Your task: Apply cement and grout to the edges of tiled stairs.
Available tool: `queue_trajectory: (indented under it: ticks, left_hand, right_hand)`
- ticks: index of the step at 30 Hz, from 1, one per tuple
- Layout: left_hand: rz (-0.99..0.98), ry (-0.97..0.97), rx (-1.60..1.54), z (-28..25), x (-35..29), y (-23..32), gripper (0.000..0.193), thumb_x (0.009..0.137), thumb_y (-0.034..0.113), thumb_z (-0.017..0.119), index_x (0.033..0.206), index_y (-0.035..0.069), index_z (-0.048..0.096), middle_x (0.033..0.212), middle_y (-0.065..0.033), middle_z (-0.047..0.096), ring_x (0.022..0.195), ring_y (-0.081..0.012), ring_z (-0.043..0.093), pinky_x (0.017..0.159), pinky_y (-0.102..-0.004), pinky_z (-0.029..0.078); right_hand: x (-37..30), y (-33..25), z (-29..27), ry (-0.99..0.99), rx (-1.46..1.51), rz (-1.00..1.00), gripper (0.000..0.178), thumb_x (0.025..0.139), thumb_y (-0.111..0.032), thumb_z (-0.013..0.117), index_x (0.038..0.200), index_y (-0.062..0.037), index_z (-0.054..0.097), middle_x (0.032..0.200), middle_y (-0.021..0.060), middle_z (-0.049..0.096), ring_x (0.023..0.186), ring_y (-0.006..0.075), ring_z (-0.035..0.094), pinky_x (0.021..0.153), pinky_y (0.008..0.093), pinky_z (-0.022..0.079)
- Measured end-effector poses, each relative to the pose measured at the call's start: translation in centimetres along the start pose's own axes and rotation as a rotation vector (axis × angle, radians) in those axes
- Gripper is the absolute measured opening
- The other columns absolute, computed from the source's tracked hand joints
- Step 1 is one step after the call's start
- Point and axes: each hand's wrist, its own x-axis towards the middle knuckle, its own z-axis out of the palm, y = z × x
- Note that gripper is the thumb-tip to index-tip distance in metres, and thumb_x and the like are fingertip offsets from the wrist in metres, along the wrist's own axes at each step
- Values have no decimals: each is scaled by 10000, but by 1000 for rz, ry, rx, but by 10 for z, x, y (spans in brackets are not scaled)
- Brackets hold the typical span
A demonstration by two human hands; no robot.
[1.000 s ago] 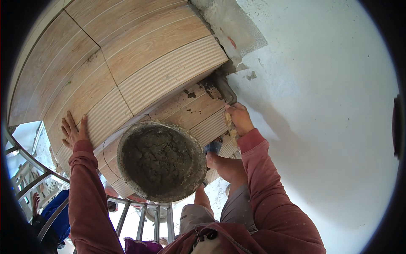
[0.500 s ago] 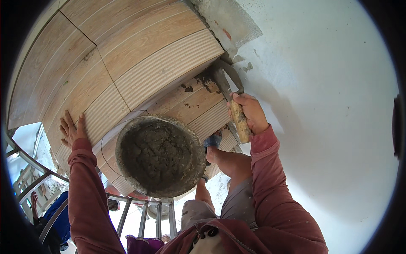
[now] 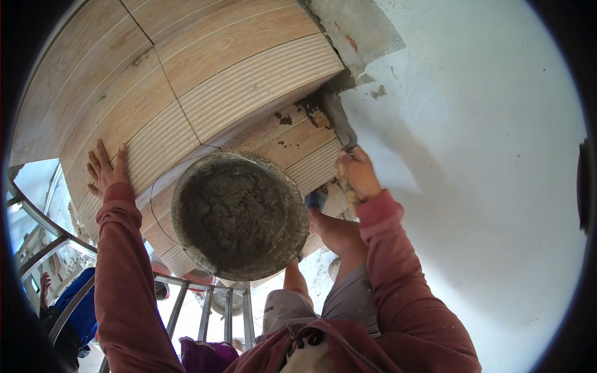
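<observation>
The white plastered wall (image 3: 485, 186) fills the right side, and the wood-look tiles (image 3: 205, 81) already cover the surface to the left, with their joints showing clean higher up. Judging by that, most of the tiling is laid; what is left appears to be the edge where tile meets wall, where grey mortar is smeared and blobs dot the lower tiles (image 3: 292, 133). A round pan of wet mortar (image 3: 239, 214) sits between the arms, still nearly full. The trowel (image 3: 341, 124) lies with its blade in that joint, pressed along the seam. The right hand (image 3: 357, 174) is clenched around the trowel's handle. The left hand (image 3: 106, 168) is released, lying flat with fingers spread against a ribbed tile (image 3: 155, 149).
</observation>
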Motion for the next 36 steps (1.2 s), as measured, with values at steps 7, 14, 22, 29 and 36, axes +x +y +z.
queue_trajectory:
  ticks: [7, 14, 22, 29, 36]
  left_hand:
    - [-1, -4, -13, 6, -1, 0, 771, 675, 709, 387, 1319, 310, 244, 1402, -48, 164, 1294, -250, 116, 986, -534, 42]
    - [4, -3, 1, 4, -1, 2, 778, 671, 715, 386, 1319, 309, 243, 1400, -50, 172, 1293, -256, 118, 986, -534, 42]
    - [12, 8, -18, 4, -3, 3, 737, 690, 686, 402, 1311, 318, 256, 1397, -51, 178, 1292, -257, 122, 989, -533, 49]
    - [-2, 3, -22, 5, -2, 4, 728, 691, 681, 407, 1308, 325, 259, 1397, -51, 177, 1292, -253, 123, 992, -527, 54]
    - [4, 3, 8, 1, -2, 1, 743, 687, 690, 402, 1314, 323, 247, 1400, -46, 168, 1294, -253, 116, 992, -529, 54]
  right_hand:
    - [52, 19, 14, 102, 12, 114, 150, 794, -132, 509, 847, 4, 477, 661, 82, 515, 507, 156, 498, 426, 274, 400]
    - [30, -14, 13, 99, 177, 64, 185, 819, -159, 522, 884, 12, 494, 705, 87, 543, 510, 141, 508, 452, 261, 446]
    - [7, -45, 0, 15, 215, 106, 211, 836, -189, 500, 927, 2, 498, 740, 92, 553, 515, 144, 514, 453, 251, 445]
    - [-17, -72, -8, 13, 272, 88, 186, 844, -179, 486, 933, -16, 492, 723, 84, 557, 509, 135, 517, 444, 241, 432]
    - [-19, -22, 9, 145, 22, -164, 153, 828, -143, 488, 925, -25, 478, 719, 76, 539, 508, 128, 501, 445, 245, 425]
